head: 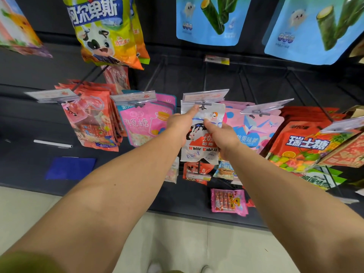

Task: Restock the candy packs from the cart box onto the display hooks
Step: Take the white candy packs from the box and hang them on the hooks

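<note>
Left hand [180, 123] grips upper left edge of White Rabbit candy pack [201, 142], fingertip up at display hook [202, 105]. Right hand [222, 137] pinches pack's right side, thumb on front. Pack hangs at hook under clear price tag holder [205, 95]; pink candy bags [143, 125] left, red fruit-candy bags [301, 146] right.

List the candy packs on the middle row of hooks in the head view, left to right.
Red bubble-gum packs → pink wishing-candy packs → White Rabbit pack, gripped by the left hand and right hand → pink paper-crane packs → red Swiss-candy packs.
</note>
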The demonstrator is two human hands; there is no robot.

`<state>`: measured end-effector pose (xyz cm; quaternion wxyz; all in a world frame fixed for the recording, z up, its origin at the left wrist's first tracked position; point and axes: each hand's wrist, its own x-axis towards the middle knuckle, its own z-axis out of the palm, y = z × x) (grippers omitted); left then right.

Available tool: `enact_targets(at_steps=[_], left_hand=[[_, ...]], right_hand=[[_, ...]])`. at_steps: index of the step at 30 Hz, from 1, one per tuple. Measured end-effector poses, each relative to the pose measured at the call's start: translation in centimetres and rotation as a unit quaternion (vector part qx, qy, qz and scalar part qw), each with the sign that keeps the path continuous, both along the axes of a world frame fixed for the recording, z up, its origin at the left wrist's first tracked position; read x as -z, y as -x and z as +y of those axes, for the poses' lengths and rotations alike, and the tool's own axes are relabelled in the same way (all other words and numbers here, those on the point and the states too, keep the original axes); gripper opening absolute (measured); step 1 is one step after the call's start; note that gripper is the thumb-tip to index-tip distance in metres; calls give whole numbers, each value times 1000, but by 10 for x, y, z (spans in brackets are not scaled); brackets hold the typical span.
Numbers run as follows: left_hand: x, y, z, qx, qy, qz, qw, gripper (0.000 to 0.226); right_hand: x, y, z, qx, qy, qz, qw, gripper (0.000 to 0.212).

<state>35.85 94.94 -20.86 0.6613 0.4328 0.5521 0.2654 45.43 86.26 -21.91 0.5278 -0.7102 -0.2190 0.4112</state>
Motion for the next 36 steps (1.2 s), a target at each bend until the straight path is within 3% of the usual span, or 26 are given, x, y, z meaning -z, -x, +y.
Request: enact_targets(at_steps=[6,11,15,20,22,24,28,30,36], left_hand=[[-6,1,-2,9,-33,37,999,79],[7,7,-4,29,-54,43,997,68],[27,12,-4,57,-91,36,994,56],[33,18,-28,43,-158,168,972,67],[29,21,-46,47,-242,223,943,62],[25,20,-68,111,-343,279,890,61],[18,-14,-131,340,-445,392,730,66],[16,-45,-179,400,-478,390,678,67],[6,-144,-384,507,-540,327,587,71]], right_hand=[[3,1,9,25,68,-46,996,44],[8,4,5,35,65,-62,995,39],[9,11,-7,67,81,-88,991,60],[11,17,-44,71,119,-154,978,68],[12,13,-66,57,141,-210,966,64],[14,6,-91,42,167,-274,946,63],[10,-23,-164,38,206,-376,903,67],[6,-46,-219,43,254,-429,866,67],[1,-115,-436,99,369,-458,803,66]])
